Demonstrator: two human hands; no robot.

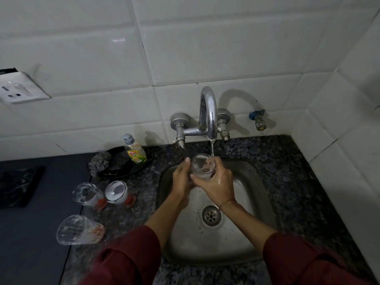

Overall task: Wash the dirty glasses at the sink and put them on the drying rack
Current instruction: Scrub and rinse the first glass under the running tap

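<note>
A glass [203, 167] is held over the sink [257, 239] in the grip of both hands — left hand [182, 177], right hand [218, 185] — its mouth tilted, apparently, toward the tap [209, 116] stream for rinsing, while three soapy glasses [117, 192] wait on the desk [298, 182].

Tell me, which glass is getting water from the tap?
The glass held over the sink in both hands, left hand and right hand. The other three glasses stand on the counter, left of the sink.

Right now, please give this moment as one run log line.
step: rinsing | glass in both hands, left hand, right hand | tap running | three glasses wait on counter
</note>
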